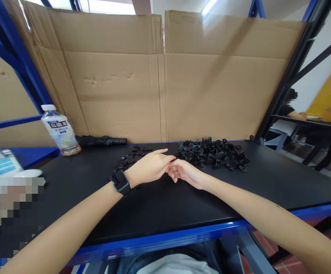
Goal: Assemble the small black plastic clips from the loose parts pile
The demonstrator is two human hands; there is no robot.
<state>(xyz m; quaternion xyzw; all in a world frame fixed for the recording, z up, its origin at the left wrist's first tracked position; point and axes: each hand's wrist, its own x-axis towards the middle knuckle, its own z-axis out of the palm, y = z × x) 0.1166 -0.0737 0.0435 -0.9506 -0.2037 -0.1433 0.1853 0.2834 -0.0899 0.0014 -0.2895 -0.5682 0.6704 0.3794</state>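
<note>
My left hand (151,166) and my right hand (184,172) meet at the middle of the black tabletop (165,205). Fingers of both are pinched together around something small and dark that I cannot make out. A black smartwatch (121,182) sits on my left wrist. A large heap of small black plastic parts (214,153) lies just beyond my right hand. A smaller, flatter scatter of black parts (128,158) lies beyond my left hand.
A plastic drink bottle (59,130) stands at the back left, with a folded black umbrella (101,141) next to it. Cardboard sheets (165,80) wall off the back. Blue shelf rails frame the table. Another person sits at the far right (291,108).
</note>
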